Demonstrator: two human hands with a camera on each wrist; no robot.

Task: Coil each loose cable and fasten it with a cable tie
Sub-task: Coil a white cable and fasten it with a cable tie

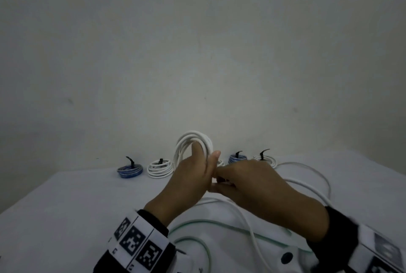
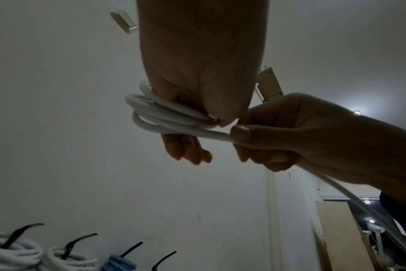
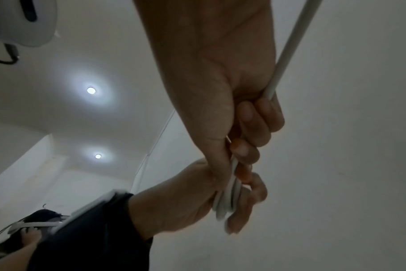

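A white cable coil (image 1: 193, 143) stands upright above the table, held in my left hand (image 1: 193, 176), whose thumb and fingers clamp the loops (image 2: 165, 111). My right hand (image 1: 243, 182) meets it from the right and pinches the running white strand (image 2: 211, 135) against the coil between thumb and fingers. From the right fist (image 3: 250, 132) the loose white cable (image 3: 290, 47) runs back and trails over the table (image 1: 307, 185). A thin green cable (image 1: 219, 224) lies loose under my forearms.
Along the wall stand tied coils with black ties: a blue one (image 1: 130, 170), a white one (image 1: 160, 168), another blue one (image 1: 237, 158) and a white one (image 1: 267, 159). The white table (image 1: 66, 207) ends at the wall behind.
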